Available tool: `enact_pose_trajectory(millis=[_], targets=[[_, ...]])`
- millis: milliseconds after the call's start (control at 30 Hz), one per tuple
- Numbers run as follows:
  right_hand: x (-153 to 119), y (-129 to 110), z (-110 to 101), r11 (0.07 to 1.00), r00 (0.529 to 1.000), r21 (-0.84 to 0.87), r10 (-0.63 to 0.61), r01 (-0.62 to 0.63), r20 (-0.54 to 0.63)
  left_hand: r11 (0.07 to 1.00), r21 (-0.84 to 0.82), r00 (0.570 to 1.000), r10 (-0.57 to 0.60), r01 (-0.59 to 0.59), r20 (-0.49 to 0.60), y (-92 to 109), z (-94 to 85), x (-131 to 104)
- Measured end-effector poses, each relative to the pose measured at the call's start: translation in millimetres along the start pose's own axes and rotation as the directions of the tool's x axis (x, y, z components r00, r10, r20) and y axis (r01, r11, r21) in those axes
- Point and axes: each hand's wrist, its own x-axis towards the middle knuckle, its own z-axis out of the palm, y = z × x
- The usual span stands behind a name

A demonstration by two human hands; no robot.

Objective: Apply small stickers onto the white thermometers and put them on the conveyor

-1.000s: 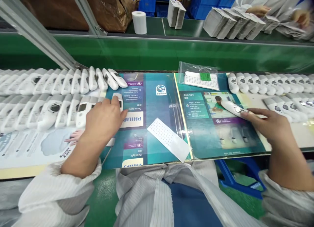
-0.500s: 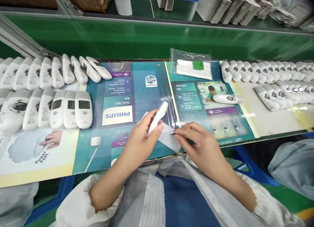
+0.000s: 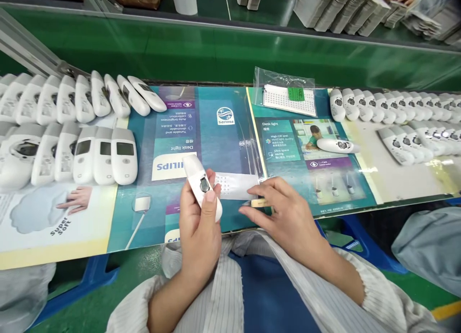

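Head view shows a white device [image 3: 195, 173] held above the desk [image 3: 226, 150], in front of the person, its narrower end pointing away and to the left and its dark oval window facing up. The left hand [image 3: 201, 222] has it, fingers wrapped around its sides and thumb pressed near the window. Just right of it, a dotted sheet [image 3: 237, 186] lies flat on the desk, its left end partly hidden by the left hand. At its right end is the right hand [image 3: 286, 213], thumb and forefinger parted; a small pale-yellow piece [image 3: 260, 203] shows between them, though how firmly it is gripped cannot be told.

Farther right, a single device [image 3: 334, 146] lies on its own on a printed picture. A clear bag [image 3: 284, 95] with a green label [image 3: 296, 94] lies at the back of the desk. Two rows of devices stretch along the left side, three in the front row [image 3: 124, 155] showing grey screens; two more rows [image 3: 392, 106] line the right. Beyond the green panel [image 3: 201, 54], a ledge bears paper stacks [image 3: 320, 9] and a white roll [image 3: 184, 0].
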Motion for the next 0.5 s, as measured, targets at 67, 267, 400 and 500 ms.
enact_pose_trajectory(millis=[67, 267, 400, 500], targets=[[11, 8, 6, 0.998, 0.999, -0.038, -0.042, 0.044, 0.032, 0.996, -0.067, 0.998, -0.053, 0.052, -0.021, 4, -0.3, -1], [57, 35, -1, 0.99, 0.992, -0.068, -0.125, 0.126, 0.023, 0.986, -0.058, 0.988, -0.155, 0.156, 0.021, 19, -7.7, 7], [52, 19, -10, 0.998, 0.997, -0.002, -0.07, 0.07, -0.027, 0.97, -0.122, 0.977, -0.211, 0.208, -0.013, 21, -5.9, 7], [42, 5, -3, 1.0, 1.0, 0.01, -0.003, 0.003, 0.02, 0.97, -0.138, 0.979, -0.205, 0.201, -0.019, 19, -2.9, 3]])
